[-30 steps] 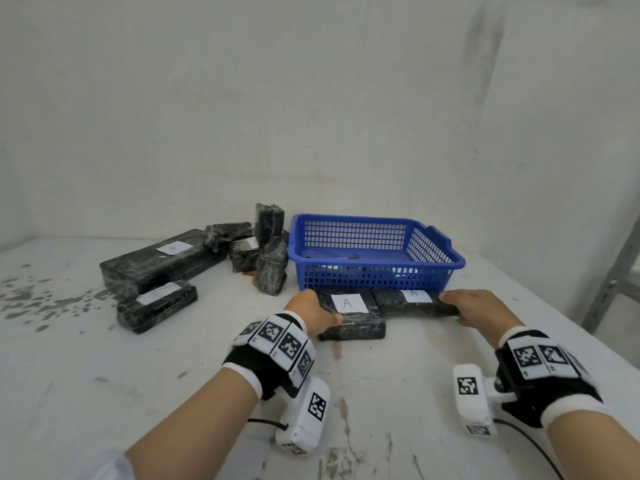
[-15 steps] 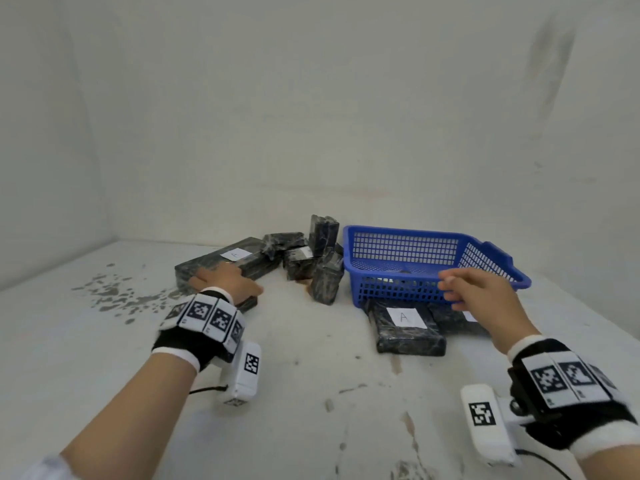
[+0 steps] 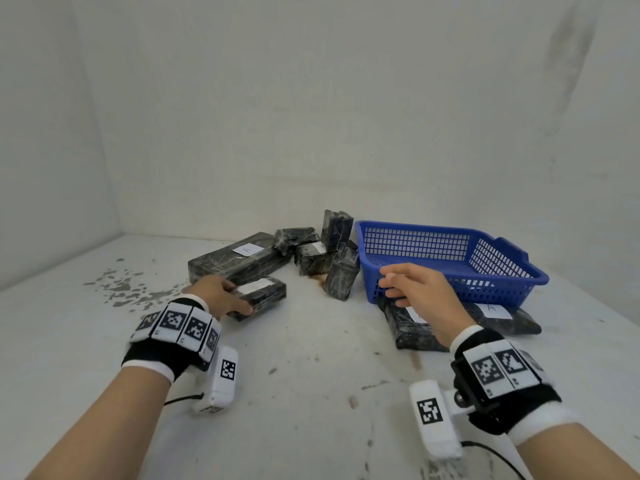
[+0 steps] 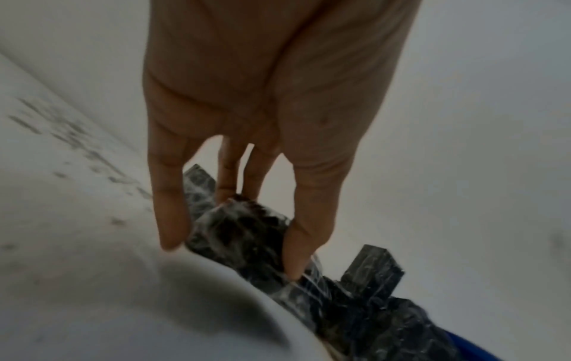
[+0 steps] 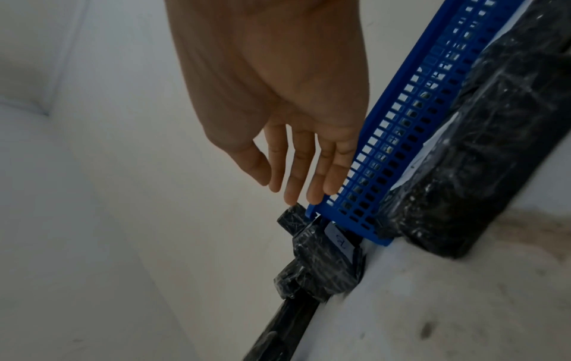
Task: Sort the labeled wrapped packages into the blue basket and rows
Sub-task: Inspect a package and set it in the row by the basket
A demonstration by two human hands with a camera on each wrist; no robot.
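Observation:
A blue mesh basket point(image 3: 450, 261) stands at the right of the white table. Two black wrapped packages labelled A lie in a row before it: one point(image 3: 412, 332) partly behind my right hand, the other point(image 3: 498, 317) further right. My left hand point(image 3: 239, 299) grips a small black package with a white label point(image 3: 263, 294) by its near end; in the left wrist view my thumb and fingers point(image 4: 296, 244) straddle the package point(image 4: 241, 234). My right hand point(image 3: 391, 289) hovers with relaxed fingers by the basket's near-left corner and holds nothing; in the right wrist view its fingers point(image 5: 296, 171) lie beside the basket wall point(image 5: 401, 146).
A long labelled package point(image 3: 239, 261) lies behind the one I grip. Several small black packages point(image 3: 329, 258) cluster between it and the basket, two of them upright. Dark stains point(image 3: 121, 285) mark the table point(image 3: 311, 375) at left. Walls close off the back and left.
Both hands left the two A packages before the basket. My left hand went left and took hold of the small labelled package; my right hand rose to the basket's corner.

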